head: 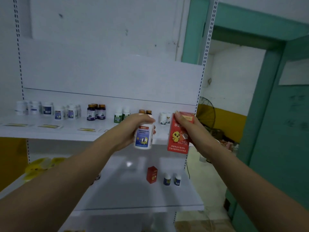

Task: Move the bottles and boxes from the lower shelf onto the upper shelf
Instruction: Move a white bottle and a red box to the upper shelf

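Observation:
My left hand (132,129) grips a white bottle with a blue label (144,137), held just in front of the upper shelf (50,133). My right hand (187,129) holds a red box with a yellow chick on it (178,139) at the same height, near the shelf's right end. On the lower shelf (133,195) stand a small red box (151,174) and two small blue-labelled bottles (167,179) (177,179).
Several bottles line the back of the upper shelf: white ones (35,108), dark purple ones (96,112), green-labelled ones (121,114). A yellow bag (41,166) lies at the lower shelf's left. A fan (206,111) and a green door frame (267,114) stand at the right.

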A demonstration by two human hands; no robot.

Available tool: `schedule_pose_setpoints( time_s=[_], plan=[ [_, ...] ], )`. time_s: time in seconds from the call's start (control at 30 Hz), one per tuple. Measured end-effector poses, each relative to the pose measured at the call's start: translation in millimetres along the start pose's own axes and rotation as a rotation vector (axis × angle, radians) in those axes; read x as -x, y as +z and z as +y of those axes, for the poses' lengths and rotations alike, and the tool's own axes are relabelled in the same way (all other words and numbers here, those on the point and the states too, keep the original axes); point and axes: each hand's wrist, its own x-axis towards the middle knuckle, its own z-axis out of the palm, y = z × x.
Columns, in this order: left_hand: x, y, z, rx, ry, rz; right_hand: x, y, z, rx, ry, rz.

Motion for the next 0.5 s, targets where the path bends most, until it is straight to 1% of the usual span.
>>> schedule_pose_setpoints(
  time_s=[0.17, 0.37, 0.5],
  plan=[
    [-42, 1, -4, -0.097, 0.045, -0.026, -22, -12, 7, 0.091, -0.022, 0.099],
    [-109, 13, -26, -0.028, 0.041, -0.027, -58, -47, 23, 0.148, -0.002, 0.139],
    [-166, 25, -55, -0.120, 0.025, -0.056, -105, -84, 49, 0.162, 0.001, 0.213]
  ],
)
